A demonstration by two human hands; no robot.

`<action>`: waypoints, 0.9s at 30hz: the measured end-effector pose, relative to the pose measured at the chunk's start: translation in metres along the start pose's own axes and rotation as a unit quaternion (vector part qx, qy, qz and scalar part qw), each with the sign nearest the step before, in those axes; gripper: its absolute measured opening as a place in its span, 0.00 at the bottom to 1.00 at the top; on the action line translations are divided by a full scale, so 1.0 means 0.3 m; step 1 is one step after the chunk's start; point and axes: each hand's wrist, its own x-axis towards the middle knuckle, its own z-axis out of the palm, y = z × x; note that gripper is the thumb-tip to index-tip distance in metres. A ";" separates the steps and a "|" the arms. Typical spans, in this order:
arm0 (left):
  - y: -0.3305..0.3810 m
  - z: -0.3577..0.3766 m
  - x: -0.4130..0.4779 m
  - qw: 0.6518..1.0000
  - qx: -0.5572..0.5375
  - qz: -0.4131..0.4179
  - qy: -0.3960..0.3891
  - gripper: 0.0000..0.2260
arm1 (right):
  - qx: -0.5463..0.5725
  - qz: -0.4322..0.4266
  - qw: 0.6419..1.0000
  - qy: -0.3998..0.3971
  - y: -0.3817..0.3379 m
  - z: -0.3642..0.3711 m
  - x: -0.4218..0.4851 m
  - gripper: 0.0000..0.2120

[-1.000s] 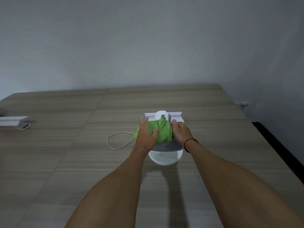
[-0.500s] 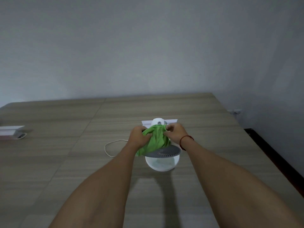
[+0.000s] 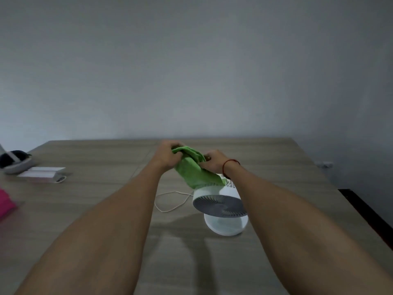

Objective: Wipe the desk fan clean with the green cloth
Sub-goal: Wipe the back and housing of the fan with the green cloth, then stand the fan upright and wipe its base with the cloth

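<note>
The desk fan stands on the wooden table, its round white base on the surface and its grey grille tilted towards the camera. Both hands are raised above and behind the fan, holding the green cloth between them. The left hand is closed around the cloth's upper end, up and to the left of the fan head. The right hand, with a red cord around its wrist, pinches the cloth's other side just above the fan. From these two grips the cloth hangs slanting down, and its lower edge lies against the top rear of the fan head; whether it presses on the housing or only brushes it cannot be told.

A thin white cable loops on the table just left of the fan. Well to the fan's left lies a flat white box, and beyond that a grey dish holding something dark. A pink item shows at the table's far left edge, partly cut off by the frame.
</note>
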 end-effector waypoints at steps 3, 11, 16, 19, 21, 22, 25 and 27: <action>-0.038 -0.118 -0.020 0.999 0.009 -0.007 0.037 0.12 | 0.019 -0.014 1.000 -0.005 -0.092 0.037 0.017 0.12; -0.134 -0.244 -0.098 0.993 0.007 -0.091 0.071 0.08 | 0.100 -0.072 0.992 0.031 -0.234 0.157 0.029 0.11; -0.197 -0.175 -0.147 0.986 0.003 -0.162 -0.040 0.06 | 0.076 -0.008 0.997 -0.030 -0.115 0.223 -0.022 0.09; -0.220 -0.086 -0.182 0.969 0.013 -0.198 -0.148 0.04 | 0.045 0.024 0.997 -0.050 0.002 0.256 -0.072 0.06; -0.231 -0.009 -0.201 0.962 0.016 -0.200 -0.186 0.06 | 0.019 0.034 0.999 -0.032 0.082 0.273 -0.110 0.08; -0.235 0.032 -0.208 0.962 0.014 -0.197 -0.191 0.06 | 0.017 0.041 0.999 -0.021 0.118 0.278 -0.128 0.08; -0.219 0.131 -0.220 0.960 0.002 -0.182 -0.212 0.08 | 0.045 0.069 0.996 0.020 0.196 0.272 -0.180 0.08; -0.194 0.169 -0.209 0.961 0.000 -0.166 -0.221 0.10 | 0.066 0.077 0.993 0.055 0.230 0.249 -0.198 0.07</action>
